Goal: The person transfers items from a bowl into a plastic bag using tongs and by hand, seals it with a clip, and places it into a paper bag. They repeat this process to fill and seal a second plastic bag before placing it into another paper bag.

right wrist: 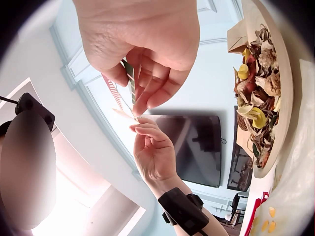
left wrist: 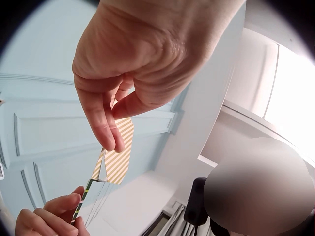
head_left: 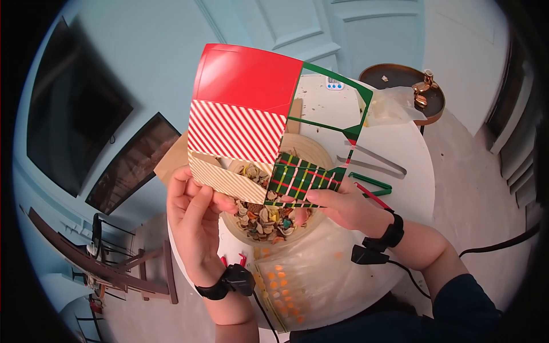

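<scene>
Both hands hold up a folded card piece (head_left: 246, 80) with red, striped and green plaid panels and openings cut through it. My left hand (head_left: 197, 223) pinches the lower left edge by the gold-striped panel (head_left: 229, 178); the left wrist view shows thumb and fingers closed on that striped panel (left wrist: 118, 157). My right hand (head_left: 357, 208) grips the green plaid panel (head_left: 303, 177) at the lower right, thumb on its face. In the right wrist view the right hand (right wrist: 142, 49) has the card's edge between thumb and fingers. Behind the card stands a bowl of dried petals (head_left: 263, 223).
On the white round table (head_left: 414, 188) lie metal tongs (head_left: 377, 160), a green clip-like item (head_left: 372, 184), a small white device (head_left: 334, 84), red-handled items (head_left: 242, 260) and a clear plastic bag (head_left: 331, 274). A dark side table (head_left: 389, 73) holds copper-coloured objects.
</scene>
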Demonstrator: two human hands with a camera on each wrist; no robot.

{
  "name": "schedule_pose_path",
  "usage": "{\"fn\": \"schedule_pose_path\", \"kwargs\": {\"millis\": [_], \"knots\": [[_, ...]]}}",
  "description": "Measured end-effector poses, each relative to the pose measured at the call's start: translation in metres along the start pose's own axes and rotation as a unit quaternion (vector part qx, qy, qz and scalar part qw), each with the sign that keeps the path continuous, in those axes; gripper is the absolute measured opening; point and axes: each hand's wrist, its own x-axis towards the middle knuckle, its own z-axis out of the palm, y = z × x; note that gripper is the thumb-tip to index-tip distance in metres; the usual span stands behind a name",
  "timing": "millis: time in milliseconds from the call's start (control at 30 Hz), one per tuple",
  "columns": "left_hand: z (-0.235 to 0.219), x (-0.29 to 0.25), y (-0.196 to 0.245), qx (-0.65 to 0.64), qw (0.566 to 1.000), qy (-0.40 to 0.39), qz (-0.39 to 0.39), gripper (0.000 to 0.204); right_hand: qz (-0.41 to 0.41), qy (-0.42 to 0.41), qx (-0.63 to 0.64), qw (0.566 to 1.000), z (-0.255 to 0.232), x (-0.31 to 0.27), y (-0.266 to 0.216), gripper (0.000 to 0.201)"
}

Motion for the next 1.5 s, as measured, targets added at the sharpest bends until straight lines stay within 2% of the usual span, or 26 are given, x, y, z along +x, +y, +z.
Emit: {"fn": "schedule_pose_path", "kwargs": {"millis": [333, 467, 533, 567, 600, 667, 700, 733, 833, 867, 933, 1133, 1267, 1333, 1500], "knots": [[-0.007, 0.008, -0.01, -0.086, 0.996, -0.006, -0.034, 0.023, -0.015, -0.005, -0.044, 0.999, 0.003, -0.001, -0.003, 0.028], [-0.023, 0.01, -0.023, -0.121, 0.991, -0.025, -0.051, 0.018, -0.001, 0.003, -0.121, 0.993, 0.007, -0.003, -0.007, 0.029], [-0.029, 0.013, -0.032, -0.163, 0.985, -0.033, -0.034, 0.016, -0.097, 0.013, -0.229, 0.968, 0.011, -0.003, -0.005, 0.029], [-0.034, 0.017, -0.036, -0.23, 0.966, -0.115, -0.042, 0.017, -0.164, -0.007, -0.277, 0.947, 0.005, -0.001, 0.002, 0.036], [-0.042, 0.021, -0.042, -0.224, 0.967, -0.117, -0.04, 0.017, -0.17, -0.009, -0.274, 0.947, 0.005, -0.002, 0.002, 0.036], [-0.049, 0.029, -0.046, -0.204, 0.955, -0.213, -0.033, 0.018, -0.246, -0.003, -0.425, 0.871, 0.005, -0.002, 0.001, 0.033], [-0.043, 0.023, -0.041, -0.224, 0.954, -0.189, -0.054, 0.023, -0.257, -0.01, -0.453, 0.853, 0.002, -0.002, 0.002, 0.037], [-0.036, 0.019, -0.037, -0.219, 0.956, -0.19, -0.052, 0.023, -0.262, -0.011, -0.45, 0.854, 0.002, -0.003, 0.001, 0.037], [-0.014, 0.01, -0.028, -0.189, 0.979, -0.075, -0.014, 0.023, -0.289, -0.009, -0.47, 0.834, 0.004, -0.003, 0.0, 0.036], [-0.013, 0.009, -0.027, -0.186, 0.98, -0.074, -0.012, 0.023, -0.291, -0.011, -0.467, 0.835, 0.004, -0.003, -0.001, 0.036], [-0.012, 0.009, -0.027, -0.185, 0.98, -0.071, 0.005, 0.023, -0.328, -0.01, -0.498, 0.803, 0.004, -0.003, -0.002, 0.034], [-0.006, 0.003, -0.022, -0.178, 0.982, -0.059, 0.026, 0.024, -0.377, -0.007, -0.516, 0.769, 0.003, -0.004, -0.001, 0.038], [0.0, -0.002, -0.02, -0.203, 0.976, -0.058, 0.052, 0.024, -0.39, -0.008, -0.516, 0.763, 0.006, -0.006, -0.004, 0.036], [0.0, -0.003, -0.018, -0.202, 0.973, -0.09, 0.071, 0.023, -0.411, -0.01, -0.525, 0.745, 0.007, -0.006, -0.005, 0.033], [0.004, -0.006, -0.016, -0.196, 0.976, -0.056, 0.08, 0.023, -0.425, -0.013, -0.524, 0.738, 0.008, -0.006, -0.005, 0.031]]}}
